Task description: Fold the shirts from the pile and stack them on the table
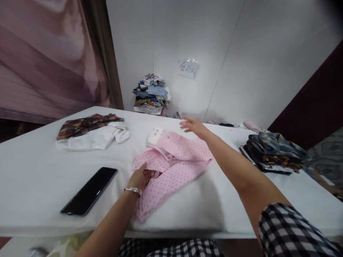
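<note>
Left hand [139,177]: fingers curled, gripping a fold of the pink dotted garment [171,167] near the table's [40,167] front edge.
Pink dotted garment: lies crumpled mid-table, beside a black phone [89,190].
Right hand [190,125]: fingers spread wide, empty, hovering past the garment's far edge.
Far wall: heap of clothes [152,93].

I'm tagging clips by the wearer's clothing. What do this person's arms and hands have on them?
Both hands are bare, without gloves. The left hand has a silver metal bracelet around its wrist, and that forearm is uncovered. The right hand wears no ring or band that shows. The right arm is bare up to a short black-and-white checked sleeve at the upper arm.
</note>
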`<state>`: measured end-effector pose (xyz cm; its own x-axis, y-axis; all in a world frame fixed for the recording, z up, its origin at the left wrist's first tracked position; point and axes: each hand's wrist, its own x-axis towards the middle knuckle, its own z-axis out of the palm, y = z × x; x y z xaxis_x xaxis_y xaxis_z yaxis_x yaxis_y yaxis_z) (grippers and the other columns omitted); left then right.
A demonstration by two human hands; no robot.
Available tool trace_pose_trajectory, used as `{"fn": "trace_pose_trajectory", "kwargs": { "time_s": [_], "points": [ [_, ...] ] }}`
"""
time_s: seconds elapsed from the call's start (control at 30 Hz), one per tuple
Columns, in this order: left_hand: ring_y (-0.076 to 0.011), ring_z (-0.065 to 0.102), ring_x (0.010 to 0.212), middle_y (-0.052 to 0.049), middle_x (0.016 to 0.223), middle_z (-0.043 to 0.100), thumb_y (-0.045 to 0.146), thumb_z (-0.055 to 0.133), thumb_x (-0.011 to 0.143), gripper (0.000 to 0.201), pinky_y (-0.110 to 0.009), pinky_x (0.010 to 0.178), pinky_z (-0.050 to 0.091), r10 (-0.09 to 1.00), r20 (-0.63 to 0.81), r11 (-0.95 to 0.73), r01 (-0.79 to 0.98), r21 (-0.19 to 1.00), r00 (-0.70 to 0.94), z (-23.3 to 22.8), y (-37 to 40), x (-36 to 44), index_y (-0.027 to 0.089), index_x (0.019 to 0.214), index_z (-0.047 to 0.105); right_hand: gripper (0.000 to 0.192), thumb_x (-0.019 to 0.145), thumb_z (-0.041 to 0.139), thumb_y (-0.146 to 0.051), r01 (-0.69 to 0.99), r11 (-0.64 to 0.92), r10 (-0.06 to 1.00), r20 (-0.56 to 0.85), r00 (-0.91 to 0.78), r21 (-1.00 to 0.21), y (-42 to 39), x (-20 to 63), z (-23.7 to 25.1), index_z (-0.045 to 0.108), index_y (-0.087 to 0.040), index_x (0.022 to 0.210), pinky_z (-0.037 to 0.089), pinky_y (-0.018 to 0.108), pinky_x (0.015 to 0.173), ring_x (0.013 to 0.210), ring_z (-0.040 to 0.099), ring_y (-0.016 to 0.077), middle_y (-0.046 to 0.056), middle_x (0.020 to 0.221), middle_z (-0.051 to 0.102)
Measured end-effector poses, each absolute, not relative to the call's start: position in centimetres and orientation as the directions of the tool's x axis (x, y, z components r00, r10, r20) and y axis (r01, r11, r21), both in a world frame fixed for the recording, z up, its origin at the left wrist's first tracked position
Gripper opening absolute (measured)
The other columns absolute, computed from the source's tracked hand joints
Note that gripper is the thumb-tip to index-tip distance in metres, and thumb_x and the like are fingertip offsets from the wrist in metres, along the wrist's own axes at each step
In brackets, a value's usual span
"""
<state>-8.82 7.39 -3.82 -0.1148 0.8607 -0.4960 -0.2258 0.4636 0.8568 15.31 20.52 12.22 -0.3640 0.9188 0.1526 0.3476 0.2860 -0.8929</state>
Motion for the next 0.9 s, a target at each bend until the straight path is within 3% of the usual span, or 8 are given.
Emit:
{"fn": "trace_pose_trajectory", "kwargs": {
  "time_s": [0.1,0.3,0.4,0.5,0.6,0.7,0.8,0.9],
  "points": [
    [-0.0167,0.059,0.052,-0.009,0.057,0.065,0.049,0.051,0.082,0.041,-0.027,0.050,0.045,0.881,-0.452,0.427,-0.172,0.888,-0.144,-4.8,7.1,-8.6,0.016,0.058,0.060,0.045,0.089,0.058,-0.033,0.637,0.178,0.959,-0.014,-0.285,-0.750,18.6,18.6,7.5,0.060,-0.002,0.120,0.051,0.034,0.080,0.084,0.064,0.0174,0.015,0.102,0.069],
    [-0.0236,0.062,0.063,-0.007,0.060,0.067,0.053,0.055,0.076,0.040,-0.035,0.065,0.044,0.955,-0.188,0.262,0.352,0.899,-0.230,-5.7,6.4,-7.4,0.021,0.052,0.057,0.076,0.082,0.063,-0.048,0.859,-0.009,0.969,-0.215,-0.118,-0.511,15.4,25.2,1.6,0.035,-0.019,0.147,0.046,0.026,0.058,0.061,0.061,0.0150,0.006,0.082,0.068],
    [-0.0241,0.061,0.063,-0.007,0.061,0.067,0.054,0.049,0.078,0.043,-0.036,0.063,0.041,0.967,-0.139,0.229,0.497,0.837,-0.212,-5.7,6.3,-7.2,0.022,0.051,0.057,0.056,0.082,0.062,-0.039,0.897,-0.065,0.954,-0.290,-0.072,-0.436,14.6,26.3,0.5,0.053,-0.012,0.130,0.042,0.026,0.053,0.049,0.053,0.0134,0.001,0.064,0.061],
    [-0.0245,0.061,0.063,-0.007,0.060,0.066,0.053,0.049,0.077,0.043,-0.036,0.064,0.041,0.964,-0.165,0.248,0.473,0.845,-0.211,-5.8,6.3,-7.4,0.022,0.049,0.056,0.016,0.083,0.055,-0.028,0.886,0.017,0.961,-0.236,-0.142,-0.464,13.2,26.1,-0.2,0.064,-0.015,0.086,0.038,0.024,0.055,0.052,0.049,0.0119,-0.002,0.054,0.052],
    [-0.0237,0.060,0.063,-0.006,0.058,0.064,0.055,0.050,0.078,0.044,-0.036,0.066,0.043,0.962,-0.128,0.216,0.389,0.896,-0.241,-5.1,6.1,-7.7,0.021,0.052,0.057,0.016,0.084,0.050,-0.025,0.796,0.137,0.948,-0.155,-0.278,-0.590,10.6,25.9,-1.0,0.055,-0.019,0.071,0.035,0.022,0.055,0.057,0.048,0.0114,-0.003,0.058,0.051],
    [-0.0213,0.061,0.070,-0.004,0.073,0.068,0.053,0.048,0.083,0.038,-0.034,0.068,0.045,0.963,0.080,0.021,0.366,0.930,-0.259,-2.4,6.0,-7.0,0.020,0.075,0.065,0.017,0.084,0.048,-0.025,0.762,0.157,0.928,-0.170,-0.331,-0.628,7.8,26.0,-1.9,0.049,-0.019,0.068,0.032,0.021,0.054,0.058,0.045,0.0108,-0.004,0.059,0.049],
    [-0.0192,0.062,0.078,-0.004,0.089,0.070,0.045,0.043,0.089,0.033,-0.032,0.070,0.047,0.965,0.259,-0.212,0.449,0.868,-0.046,1.3,7.0,-4.2,0.022,0.091,0.066,0.021,0.084,0.049,-0.025,0.792,0.168,0.936,-0.158,-0.315,-0.587,5.4,25.8,-2.3,0.043,-0.019,0.065,0.027,0.021,0.053,0.057,0.039,0.0098,-0.005,0.058,0.043],
    [-0.0209,0.063,0.084,-0.006,0.096,0.070,0.043,0.042,0.092,0.033,-0.034,0.072,0.048,0.944,0.239,-0.327,0.573,0.751,0.226,3.4,9.4,0.5,0.021,0.097,0.067,0.024,0.085,0.048,-0.026,0.742,0.207,0.926,-0.117,-0.359,-0.638,3.5,25.0,-2.1,0.037,-0.020,0.064,0.025,0.021,0.054,0.058,0.036,0.0091,-0.006,0.059,0.037]
  ]
}}
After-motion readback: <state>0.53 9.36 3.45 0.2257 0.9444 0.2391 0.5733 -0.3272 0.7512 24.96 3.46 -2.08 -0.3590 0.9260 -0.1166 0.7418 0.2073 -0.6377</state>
